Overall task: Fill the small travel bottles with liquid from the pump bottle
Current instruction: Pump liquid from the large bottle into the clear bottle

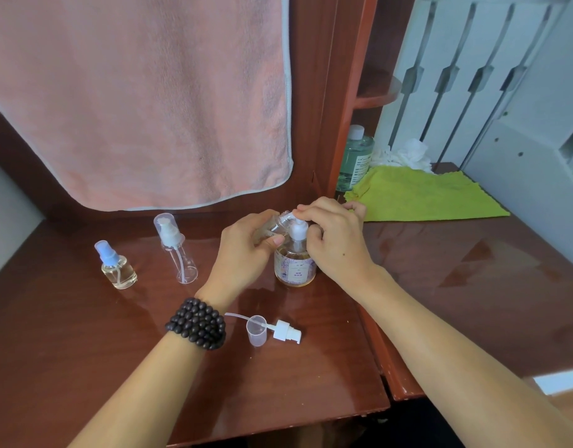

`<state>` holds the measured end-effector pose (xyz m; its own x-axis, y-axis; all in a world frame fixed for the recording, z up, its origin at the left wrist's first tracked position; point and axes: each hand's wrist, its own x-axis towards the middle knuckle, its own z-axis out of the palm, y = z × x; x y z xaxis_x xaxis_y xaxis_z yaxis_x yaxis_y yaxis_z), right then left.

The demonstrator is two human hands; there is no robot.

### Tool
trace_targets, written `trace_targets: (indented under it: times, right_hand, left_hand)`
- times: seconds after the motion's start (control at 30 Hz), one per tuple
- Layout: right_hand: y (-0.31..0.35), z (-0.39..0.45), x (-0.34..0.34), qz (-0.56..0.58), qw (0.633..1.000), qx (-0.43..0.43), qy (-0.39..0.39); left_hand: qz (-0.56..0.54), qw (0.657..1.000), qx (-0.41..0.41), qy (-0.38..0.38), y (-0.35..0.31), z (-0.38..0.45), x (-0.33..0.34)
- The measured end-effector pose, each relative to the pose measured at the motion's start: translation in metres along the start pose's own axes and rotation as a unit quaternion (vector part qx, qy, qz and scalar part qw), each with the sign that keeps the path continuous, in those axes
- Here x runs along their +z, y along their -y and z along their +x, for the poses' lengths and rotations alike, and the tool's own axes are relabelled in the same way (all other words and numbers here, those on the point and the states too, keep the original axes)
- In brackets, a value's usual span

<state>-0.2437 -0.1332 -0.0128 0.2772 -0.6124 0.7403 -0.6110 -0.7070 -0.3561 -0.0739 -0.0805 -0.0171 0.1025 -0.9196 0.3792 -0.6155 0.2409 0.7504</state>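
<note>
Pump bottle [294, 263] stood on the desk [311, 367] between both hands. Left hand [243, 250] gripped a small travel bottle [272, 226], tilted with its mouth up-right toward the spout; right hand [333, 240], fingers [311, 212] curled, pressed on the pump head [298, 229].

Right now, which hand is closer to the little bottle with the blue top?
Left. The left hand is nearer the blue-topped bottle, though not touching it; it grips a small clear bottle. The right hand is farther away, at the pump bottle.
</note>
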Motion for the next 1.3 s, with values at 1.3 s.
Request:
trace_targets:
  times: [1.3]
  right_hand:
    - [-0.0036,0.0032,0.002,0.006,1.0,0.003,-0.002]
  left_hand:
    - [-0.014,1.0,-0.008,0.004,-0.0008,-0.0002,0.0009]
